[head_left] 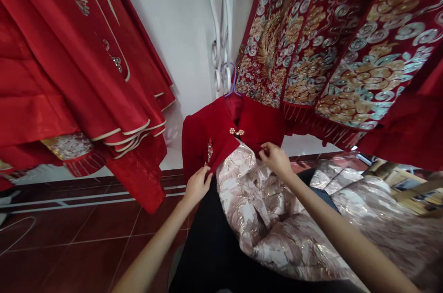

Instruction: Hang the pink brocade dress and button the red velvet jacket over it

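Note:
A red jacket (199,131) hangs on a purple hanger (233,87) in front of me, with a beaded clasp (236,132) at its neck and a sparkling ornament (209,150) on its front. My left hand (198,186) pinches the jacket's lower front edge just below that ornament. On the other side my right hand (275,158) pinches the opposite front edge. Pale, gold-flecked brocade fabric (238,191) bunches up beneath the jacket's opening and spreads over my dark-clothed lap to the right.
Red garments with pale piping (114,76) hang at the left. Heavily embroidered red garments (311,53) with fringes hang at the upper right. A white scrolled metal stand (214,53) rises behind the hanger. Reddish tiles (104,224) cover the floor, and a wooden box-like item (415,191) lies at the right.

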Motion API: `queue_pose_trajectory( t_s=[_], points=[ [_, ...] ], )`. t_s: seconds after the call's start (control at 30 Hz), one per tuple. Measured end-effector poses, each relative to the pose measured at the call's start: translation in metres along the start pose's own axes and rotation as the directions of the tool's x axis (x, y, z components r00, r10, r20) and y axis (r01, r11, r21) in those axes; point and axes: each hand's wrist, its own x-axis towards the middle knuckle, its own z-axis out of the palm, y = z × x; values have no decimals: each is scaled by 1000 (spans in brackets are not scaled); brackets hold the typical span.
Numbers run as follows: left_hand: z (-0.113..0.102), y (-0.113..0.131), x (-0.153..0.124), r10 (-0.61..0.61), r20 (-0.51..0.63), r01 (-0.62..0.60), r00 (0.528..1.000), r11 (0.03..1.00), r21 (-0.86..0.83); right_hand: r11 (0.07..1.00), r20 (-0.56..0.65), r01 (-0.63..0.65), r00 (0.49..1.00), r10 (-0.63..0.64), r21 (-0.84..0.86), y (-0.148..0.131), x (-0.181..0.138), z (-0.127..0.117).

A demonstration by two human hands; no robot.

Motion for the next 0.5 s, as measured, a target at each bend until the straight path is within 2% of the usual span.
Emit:
queue_pose_trajectory(
  t_s=[0.07, 0.13, 0.17, 0.23, 0.3, 0.37, 0.5],
  points=[
    [-9, -4, -4, -42, -19, 41, 999, 998, -47, 996, 61, -44, 997, 40, 72, 13, 6, -10],
    [-22, -4, -7, -102, -151, 86, 983, 990, -111, 986, 78, -47, 996, 35, 158, 23, 15, -24],
    [-29, -2, -8, -122, -254, 89, 959, 986, -140, 981, 76, -40, 997, 26, 192, 27, 20, -32],
    [-43, 6, -12, -133, -452, 56, 882, 982, -179, 970, 78, -21, 997, 2, 243, 29, 29, -49],
    [-52, 20, -17, -122, -554, 9, 824, 979, -202, 961, 83, 10, 996, -34, 277, 23, 35, -66],
    [-53, 36, -23, -125, -574, -14, 809, 973, -231, 955, 90, 61, 992, -91, 289, 12, 36, -81],
    [-37, 64, -30, -161, -499, -15, 851, 944, -330, 952, 178, 233, 947, -269, 197, -8, 21, -98]
  ],
)
